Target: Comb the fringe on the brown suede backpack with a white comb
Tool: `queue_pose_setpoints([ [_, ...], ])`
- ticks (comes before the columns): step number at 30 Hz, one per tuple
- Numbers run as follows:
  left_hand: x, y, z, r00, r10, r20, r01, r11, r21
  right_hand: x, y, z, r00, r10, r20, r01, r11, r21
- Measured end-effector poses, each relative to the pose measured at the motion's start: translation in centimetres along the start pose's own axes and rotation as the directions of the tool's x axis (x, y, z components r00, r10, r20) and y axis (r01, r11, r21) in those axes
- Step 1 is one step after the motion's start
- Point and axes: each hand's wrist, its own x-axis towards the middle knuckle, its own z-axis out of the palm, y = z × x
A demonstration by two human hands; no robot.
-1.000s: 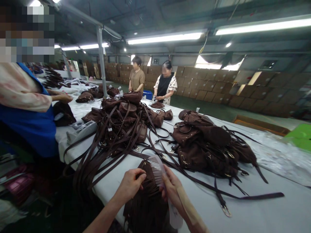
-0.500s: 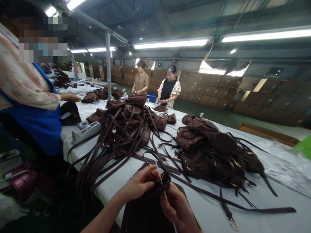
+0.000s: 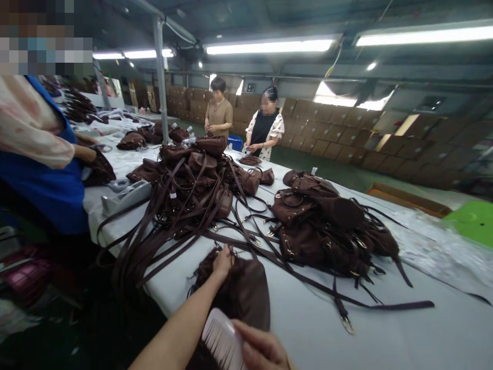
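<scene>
A dark brown bag (image 3: 248, 288) lies on the table right in front of me, its gathered top and fringe-like strands at the left. My left hand (image 3: 222, 263) is closed on the upper part of this bag; exactly which piece is pinched is hard to make out. Lower down, close to the camera, my right hand (image 3: 265, 347) grips a pale pinkish-white comb (image 3: 221, 331) between thumb and fingers. The comb's teeth point down and left, beside my left forearm and over dark material at the bottom edge.
A big heap of brown bags (image 3: 196, 177) with long trailing straps stands ahead left. More bags (image 3: 323, 236) are piled to the right, near clear plastic wrapping (image 3: 435, 257). One co-worker (image 3: 42, 144) in a blue apron stands left; two others (image 3: 264, 126) work across the table.
My right hand has come away from the bag's top, down towards me, with the comb turned flat to view. My left hand has stayed on the bag, which shows more fully.
</scene>
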Motion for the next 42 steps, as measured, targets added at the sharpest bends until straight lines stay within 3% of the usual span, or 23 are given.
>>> queue_pose_setpoints([
  [2,1.1,0.1,-0.7,1.000,0.027,0.000,-0.027,0.999,-0.046,-2.0,-1.7,-2.7,0.986,-0.009,-0.166,0.004,0.999,-0.035],
  [5,1.6,0.4,-2.8,0.985,0.169,0.027,-0.163,0.977,-0.140,-3.4,-4.1,-7.4,0.915,-0.028,-0.401,-0.009,0.996,-0.090],
  [8,1.2,-0.1,-5.9,0.958,0.288,0.006,-0.282,0.941,-0.185,-2.4,-5.0,-9.5,0.891,-0.092,-0.446,-0.003,0.978,-0.207],
  [10,0.7,-0.8,-7.9,0.949,0.315,-0.021,-0.314,0.932,-0.180,-0.9,-5.1,-8.4,0.906,-0.163,-0.390,0.037,0.950,-0.311],
  [14,-0.3,-2.2,-11.0,0.960,0.267,-0.079,-0.276,0.952,-0.136,2.4,-5.9,-3.7,0.933,-0.261,-0.246,0.123,0.877,-0.464],
  [16,-1.1,-2.5,-12.1,0.947,0.220,-0.236,-0.250,0.962,-0.107,3.4,-6.3,-2.2,0.938,-0.274,-0.212,0.129,0.844,-0.521],
  [18,-2.2,-2.5,-12.8,0.885,0.173,-0.431,-0.229,0.970,-0.081,4.0,-6.5,-1.5,0.938,-0.275,-0.212,0.114,0.820,-0.560],
  [19,-2.9,-2.4,-12.7,0.868,0.167,-0.468,-0.227,0.971,-0.074,4.2,-6.5,-1.4,0.938,-0.269,-0.220,0.101,0.818,-0.567],
  [20,-3.7,-2.2,-12.3,0.879,0.175,-0.444,-0.227,0.971,-0.068,4.5,-6.4,-1.4,0.938,-0.260,-0.229,0.090,0.820,-0.565],
  [22,-5.3,-1.8,-10.4,0.948,0.204,-0.244,-0.220,0.975,-0.040,5.1,-6.2,-1.3,0.941,-0.247,-0.232,0.080,0.827,-0.557],
  [24,-6.7,-1.3,-7.4,0.982,0.186,-0.045,-0.184,0.982,0.047,6.0,-5.9,-1.0,0.939,-0.264,-0.221,0.098,0.819,-0.566],
  [27,-7.9,-0.9,-2.9,0.993,0.106,-0.052,-0.092,0.971,0.222,7.4,-5.0,-0.7,0.929,-0.316,-0.193,0.137,0.777,-0.615],
  [30,-8.2,-1.2,-0.8,0.998,0.055,-0.024,-0.045,0.952,0.303,8.1,-3.3,-1.2,0.907,-0.377,-0.187,0.174,0.740,-0.650],
  [33,-8.1,-2.2,-1.4,0.993,0.115,0.012,-0.115,0.970,0.213,7.9,-1.4,-2.6,0.892,-0.406,-0.198,0.193,0.739,-0.645],
  [37,-7.6,-3.3,-4.5,0.977,0.211,-0.026,-0.212,0.975,-0.060,7.4,-0.5,-4.7,0.916,-0.315,-0.250,0.100,0.782,-0.616],
  [42,-6.7,-2.1,-7.3,0.993,0.107,-0.050,-0.118,0.863,-0.491,7.0,-2.8,-5.1,0.941,-0.203,-0.271,0.032,0.850,-0.526],
])
